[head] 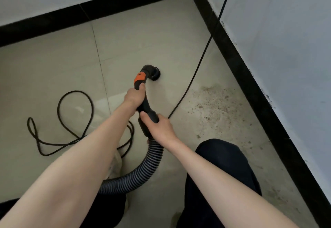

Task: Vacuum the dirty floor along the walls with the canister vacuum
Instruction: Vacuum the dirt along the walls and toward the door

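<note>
Gripping the wand (145,100) with both hands, left (134,96) up front, right (157,127) by the hose (139,177), nozzle (154,72) down mid-floor, dirt (215,106) off right along the baseboard (250,77).

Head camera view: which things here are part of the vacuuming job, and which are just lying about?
In use: vacuum nozzle, handle, ribbed hose, left hand, right hand, dirt patch.
Lying about: looped cord, black skirting.
</note>
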The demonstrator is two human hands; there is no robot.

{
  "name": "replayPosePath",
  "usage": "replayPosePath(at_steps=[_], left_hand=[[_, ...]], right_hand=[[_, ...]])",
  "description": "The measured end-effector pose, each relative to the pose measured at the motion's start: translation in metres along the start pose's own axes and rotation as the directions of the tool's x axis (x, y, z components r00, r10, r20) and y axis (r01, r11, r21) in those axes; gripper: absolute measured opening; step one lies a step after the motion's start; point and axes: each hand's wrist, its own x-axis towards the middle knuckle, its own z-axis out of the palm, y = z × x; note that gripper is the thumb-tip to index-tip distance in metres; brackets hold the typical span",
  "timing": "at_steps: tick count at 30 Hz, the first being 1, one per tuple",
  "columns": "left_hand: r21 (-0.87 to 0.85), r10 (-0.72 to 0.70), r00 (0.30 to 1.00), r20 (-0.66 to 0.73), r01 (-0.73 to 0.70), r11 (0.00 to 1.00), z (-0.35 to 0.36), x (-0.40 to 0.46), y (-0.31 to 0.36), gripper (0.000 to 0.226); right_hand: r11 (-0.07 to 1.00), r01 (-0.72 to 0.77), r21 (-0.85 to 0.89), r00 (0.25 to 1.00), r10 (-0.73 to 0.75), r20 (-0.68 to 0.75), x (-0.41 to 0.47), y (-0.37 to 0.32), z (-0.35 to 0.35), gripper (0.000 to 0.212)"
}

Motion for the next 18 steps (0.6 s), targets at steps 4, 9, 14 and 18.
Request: replayPosePath(at_steps=[4, 9, 14, 18], left_hand=[[-0.099, -0.021, 0.991, -0.131, 0.008, 0.995, -0.032, 0.006, 0.008, 0.052], [-0.154, 0.017, 0.977, -0.212, -0.051, 0.987, -0.072, 0.008, 0.020, 0.051], [-0.237, 0.020, 0.990, -0.138, -0.053, 0.970, -0.100, -0.003, 0.012, 0.045], [-0.364, -0.056, 0.997, -0.061, 0.030, 0.931, -0.119, -0.012, -0.011, 0.030]], right_hand=[[0.999, 0.034, -0.034, 0.991, -0.029, 0.134, 0.010, -0.029, 0.011, 0.045], [0.992, 0.114, -0.045, 0.957, -0.098, 0.273, 0.015, -0.054, 0.031, 0.040], [0.996, 0.091, 0.016, 0.908, -0.090, 0.410, 0.014, -0.060, 0.048, 0.019], [0.998, 0.019, -0.053, 0.821, 0.015, 0.571, 0.021, -0.059, 0.052, 0.031]])
